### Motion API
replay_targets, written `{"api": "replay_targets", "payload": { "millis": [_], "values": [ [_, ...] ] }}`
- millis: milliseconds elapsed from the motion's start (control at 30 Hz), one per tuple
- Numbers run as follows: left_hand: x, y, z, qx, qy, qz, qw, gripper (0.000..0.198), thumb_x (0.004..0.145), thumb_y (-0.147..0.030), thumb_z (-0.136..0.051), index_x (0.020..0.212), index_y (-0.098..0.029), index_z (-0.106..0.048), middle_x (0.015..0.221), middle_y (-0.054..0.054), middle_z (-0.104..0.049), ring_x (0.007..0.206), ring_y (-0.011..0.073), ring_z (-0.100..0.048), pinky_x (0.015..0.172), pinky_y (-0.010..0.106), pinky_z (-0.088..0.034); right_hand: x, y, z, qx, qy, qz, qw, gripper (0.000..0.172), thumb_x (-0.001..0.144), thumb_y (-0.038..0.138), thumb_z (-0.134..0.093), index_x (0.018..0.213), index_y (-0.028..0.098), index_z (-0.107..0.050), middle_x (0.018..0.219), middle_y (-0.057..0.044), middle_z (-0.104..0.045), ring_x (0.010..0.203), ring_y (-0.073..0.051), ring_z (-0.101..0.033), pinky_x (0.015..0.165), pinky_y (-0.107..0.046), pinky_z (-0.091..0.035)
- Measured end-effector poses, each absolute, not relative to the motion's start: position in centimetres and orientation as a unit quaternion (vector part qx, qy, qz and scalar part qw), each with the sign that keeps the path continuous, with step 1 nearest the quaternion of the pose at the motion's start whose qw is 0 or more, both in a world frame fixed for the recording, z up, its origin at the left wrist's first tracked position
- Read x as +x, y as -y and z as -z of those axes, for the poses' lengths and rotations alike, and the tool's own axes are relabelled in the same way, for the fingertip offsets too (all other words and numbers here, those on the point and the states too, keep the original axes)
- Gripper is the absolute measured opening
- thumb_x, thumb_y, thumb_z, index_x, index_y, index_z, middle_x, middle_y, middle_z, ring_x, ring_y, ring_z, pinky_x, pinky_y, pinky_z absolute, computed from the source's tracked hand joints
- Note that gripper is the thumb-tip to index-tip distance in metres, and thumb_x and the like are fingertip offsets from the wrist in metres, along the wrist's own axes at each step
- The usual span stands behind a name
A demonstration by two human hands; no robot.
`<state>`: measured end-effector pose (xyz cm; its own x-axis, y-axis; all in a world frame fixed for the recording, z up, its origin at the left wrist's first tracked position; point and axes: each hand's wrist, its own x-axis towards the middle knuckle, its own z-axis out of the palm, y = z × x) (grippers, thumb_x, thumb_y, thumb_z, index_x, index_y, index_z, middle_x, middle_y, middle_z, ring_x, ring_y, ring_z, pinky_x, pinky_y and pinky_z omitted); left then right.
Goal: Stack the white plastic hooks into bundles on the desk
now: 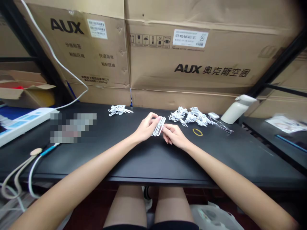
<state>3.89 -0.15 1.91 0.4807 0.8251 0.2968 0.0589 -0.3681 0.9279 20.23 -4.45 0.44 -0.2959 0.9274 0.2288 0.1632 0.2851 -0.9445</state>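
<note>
Over black table (144,163): left hand (146,127) holding white bent pieces (158,127); right hand (176,135) touching them, its grip unclear.

The left fingers (155,123) partly cover the white bundle (159,126); well left of them, an item (72,129) is pixelated, a power strip (28,123) cut off.

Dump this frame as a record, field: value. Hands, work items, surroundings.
left hand: holds a bundle of white bent pieces
right hand: fingertips at the bundle's right side
left pile: similar white pieces, beyond the left hand
right heap: more white pieces
yellow band: on table, nearer than right heap
table: black
far right: white bottle
backdrop: cardboard, printed AUX
</note>
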Motion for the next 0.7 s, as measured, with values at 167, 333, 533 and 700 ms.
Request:
{"api": "replay_targets", "payload": {
  "millis": [167, 333, 533, 700],
  "values": [
    [4.0, 0.5, -1.9, 0.726, -0.305, -0.397, 0.471, 0.036, 0.087, -0.053, -0.047, 0.102, -0.02, -0.05, 0.07, -0.001, -0.062, 0.055, 0.0106, -0.055, 0.051, 0.02, -0.041, 20.1, 4.6, -0.5, -0.397, 0.694, -0.424, 0.425, 0.04, 0.089, 0.052, -0.045, 0.075, 0.015, -0.056, 0.04, 0.007, -0.044, 0.034, -0.006, -0.037, 0.04, -0.02, -0.03],
    [4.1, 0.8, -2.0, 0.735, -0.296, -0.389, 0.471, 0.041, 0.088, -0.054, -0.043, 0.106, -0.02, -0.057, 0.074, 0.001, -0.063, 0.06, 0.0129, -0.058, 0.056, 0.023, -0.047, 20.1, 4.5, -0.3, -0.396, 0.694, -0.419, 0.431, 0.041, 0.089, 0.053, -0.045, 0.076, 0.015, -0.057, 0.042, 0.007, -0.041, 0.036, -0.007, -0.037, 0.041, -0.021, -0.033],
    [4.3, 1.3, -2.1, 0.717, -0.304, -0.379, 0.5, 0.043, 0.086, -0.056, -0.042, 0.105, -0.022, -0.058, 0.073, 0.001, -0.06, 0.063, 0.015, -0.059, 0.053, 0.024, -0.053, 19.9, 4.9, -0.3, -0.406, 0.695, -0.411, 0.428, 0.041, 0.09, 0.052, -0.043, 0.075, 0.016, -0.056, 0.045, 0.007, -0.039, 0.037, -0.008, -0.036, 0.041, -0.022, -0.035],
    [4.4, 1.6, -2.2, 0.724, -0.313, -0.363, 0.496, 0.042, 0.086, -0.057, -0.041, 0.106, -0.022, -0.055, 0.074, 0.001, -0.057, 0.064, 0.0141, -0.059, 0.048, 0.022, -0.053, 19.6, 5.0, 0.0, -0.42, 0.702, -0.378, 0.434, 0.039, 0.091, 0.05, -0.042, 0.073, 0.018, -0.053, 0.047, 0.006, -0.04, 0.039, -0.008, -0.036, 0.041, -0.022, -0.034]
  ]
}}
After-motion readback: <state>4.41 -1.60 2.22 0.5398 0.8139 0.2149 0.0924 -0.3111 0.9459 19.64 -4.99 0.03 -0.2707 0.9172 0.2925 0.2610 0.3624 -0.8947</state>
